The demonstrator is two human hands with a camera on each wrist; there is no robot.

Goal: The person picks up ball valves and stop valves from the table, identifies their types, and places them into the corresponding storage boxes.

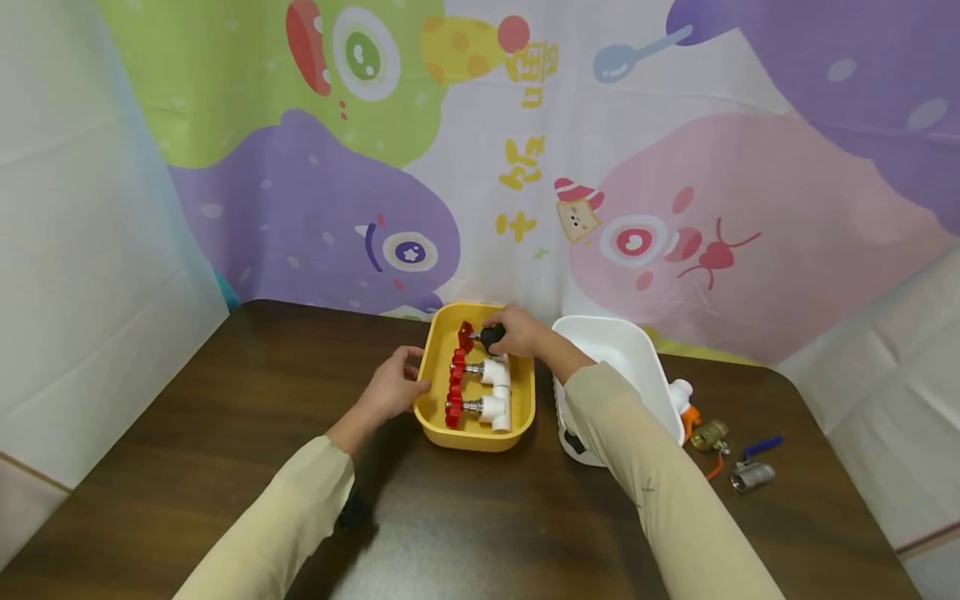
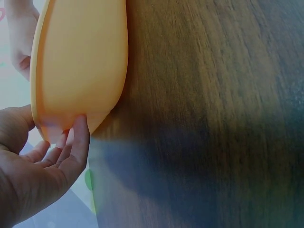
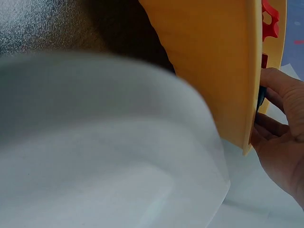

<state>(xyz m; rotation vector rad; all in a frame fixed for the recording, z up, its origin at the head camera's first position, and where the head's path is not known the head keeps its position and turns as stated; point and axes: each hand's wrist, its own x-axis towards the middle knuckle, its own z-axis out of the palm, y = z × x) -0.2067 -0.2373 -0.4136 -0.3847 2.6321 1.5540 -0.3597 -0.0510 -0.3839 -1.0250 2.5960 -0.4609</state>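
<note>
From six o'clock up to the middle of the yellow tray, two white valves are lined up; at nine, its wall's pinched by the left hand, thumb over the rim; at one, a black-bodied valve is gripped pretty snugly by the right hand, fingers curled

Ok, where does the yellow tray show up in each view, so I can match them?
Head: the yellow tray sits just below the picture's centre.
Left wrist: the yellow tray is at upper left.
Right wrist: the yellow tray is at upper right.
Shared landmark: the dark wooden table.
</note>
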